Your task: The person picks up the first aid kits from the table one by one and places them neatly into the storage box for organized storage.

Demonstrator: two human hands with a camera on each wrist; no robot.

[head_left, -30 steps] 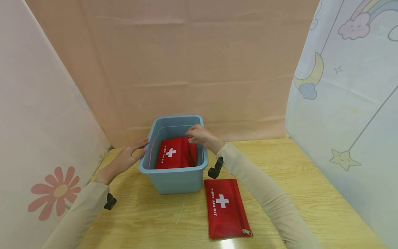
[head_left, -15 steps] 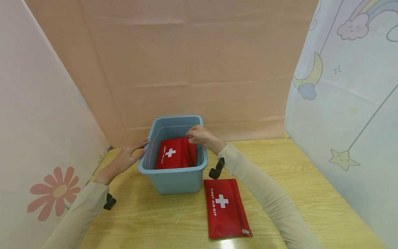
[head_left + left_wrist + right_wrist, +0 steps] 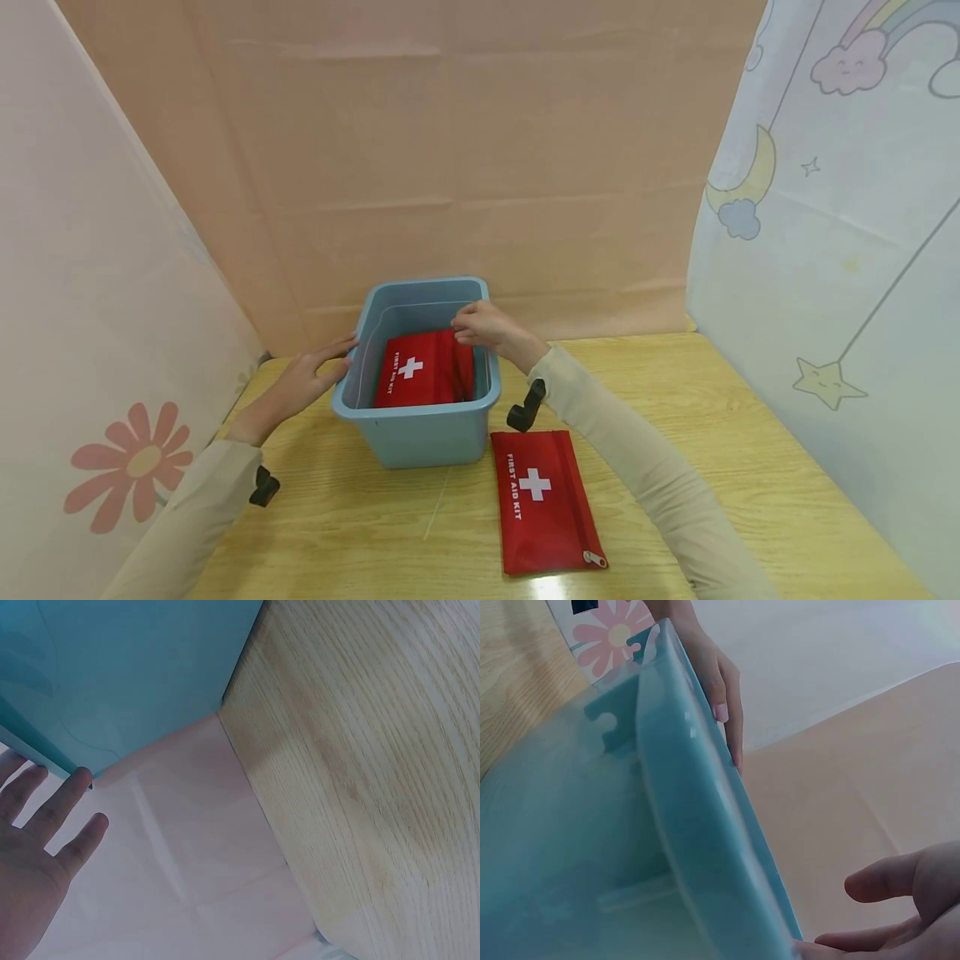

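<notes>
Under the right hand (image 3: 483, 327), whose curled fingers pinch its top edge, a red pouch (image 3: 420, 371) stands in the bin (image 3: 420, 433), the flat-fingered left hand (image 3: 303, 383) pressing the bin's outer wall.

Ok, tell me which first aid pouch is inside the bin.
The red pouch under the right hand sits inside the blue bin; the other pouch lies on the table.

At nine o'clock our left hand (image 3: 30, 855) lies with straight fingers, one fingertip touching the blue bin (image 3: 127, 667) at eleven o'clock. The wooden desk (image 3: 375, 765) fills three o'clock, pink cloth (image 3: 187, 870) at six.
</notes>
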